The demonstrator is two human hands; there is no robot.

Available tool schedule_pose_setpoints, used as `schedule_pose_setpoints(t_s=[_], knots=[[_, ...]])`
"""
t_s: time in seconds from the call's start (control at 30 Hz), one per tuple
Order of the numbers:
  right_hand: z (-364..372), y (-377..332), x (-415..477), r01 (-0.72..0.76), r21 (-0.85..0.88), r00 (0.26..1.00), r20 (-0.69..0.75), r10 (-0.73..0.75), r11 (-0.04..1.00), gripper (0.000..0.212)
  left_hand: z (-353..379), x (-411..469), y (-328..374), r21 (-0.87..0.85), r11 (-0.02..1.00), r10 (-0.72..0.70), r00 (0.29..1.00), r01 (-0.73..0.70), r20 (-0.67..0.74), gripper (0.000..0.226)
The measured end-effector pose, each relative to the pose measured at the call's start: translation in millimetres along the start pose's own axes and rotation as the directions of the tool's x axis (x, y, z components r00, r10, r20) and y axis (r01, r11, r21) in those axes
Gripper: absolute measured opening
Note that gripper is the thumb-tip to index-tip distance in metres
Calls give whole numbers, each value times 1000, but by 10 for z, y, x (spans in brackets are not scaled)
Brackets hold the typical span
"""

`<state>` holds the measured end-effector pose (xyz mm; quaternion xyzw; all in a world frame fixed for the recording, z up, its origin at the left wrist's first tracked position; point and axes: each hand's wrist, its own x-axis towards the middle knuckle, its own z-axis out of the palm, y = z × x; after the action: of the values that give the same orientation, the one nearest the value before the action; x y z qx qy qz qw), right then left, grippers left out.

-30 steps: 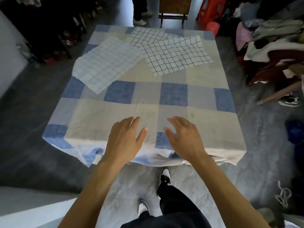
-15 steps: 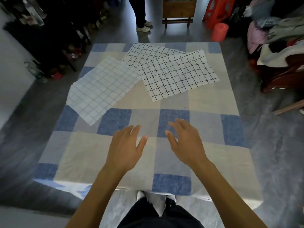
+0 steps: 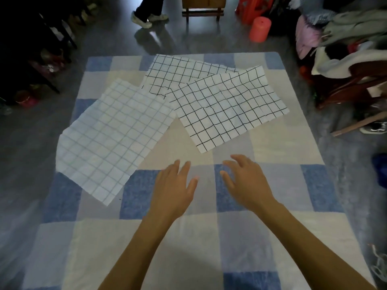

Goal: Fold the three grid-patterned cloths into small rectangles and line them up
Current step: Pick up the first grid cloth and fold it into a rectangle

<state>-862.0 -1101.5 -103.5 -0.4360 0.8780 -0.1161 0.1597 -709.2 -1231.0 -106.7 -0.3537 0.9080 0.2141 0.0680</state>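
Observation:
Three grid-patterned cloths lie unfolded on the far half of the table. A pale blue-lined cloth (image 3: 113, 139) lies at the left, its left corner hanging past the table edge. A white black-lined cloth (image 3: 226, 107) lies at the right, overlapping a second black-lined cloth (image 3: 180, 74) behind it. My left hand (image 3: 173, 189) and my right hand (image 3: 247, 181) hover side by side over the table, just short of the cloths, fingers relaxed and holding nothing.
The table wears a blue, grey and cream checked cover (image 3: 272, 237). A person's feet (image 3: 146, 17), a wooden stool (image 3: 203, 7) and a red plastic tub (image 3: 259, 29) stand on the floor beyond. A clothes pile (image 3: 345, 49) lies at the right.
Both hands have moved forward over the table toward the cloths. The view has come closer, so the cloths appear larger and nearer.

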Motion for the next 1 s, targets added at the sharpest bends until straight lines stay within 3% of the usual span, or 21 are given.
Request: schedule_pose_setpoints(t_s=[0.2, 0.37, 0.67, 0.77, 1.0], knots=[[306, -34, 502, -50, 1, 997, -55, 50, 999, 36, 106, 653, -174, 47, 997, 60, 997, -62, 56, 55], [676, -12, 925, -74, 20, 995, -67, 75, 997, 33, 274, 1150, -250, 42, 999, 32, 999, -33, 33, 53], [1196, 68, 1442, -113, -54, 990, -86, 108, 992, 37, 689, 1769, -330, 57, 991, 118, 993, -118, -11, 47], [1330, 148, 1498, -122, 2, 989, -85, 122, 992, 37, 798, 1850, -401, 66, 986, 151, 988, -152, 8, 47], [1406, 193, 1540, -119, 151, 961, -231, 152, 981, 19, 818, 1932, -449, 130, 959, 253, 967, -251, 5, 42]])
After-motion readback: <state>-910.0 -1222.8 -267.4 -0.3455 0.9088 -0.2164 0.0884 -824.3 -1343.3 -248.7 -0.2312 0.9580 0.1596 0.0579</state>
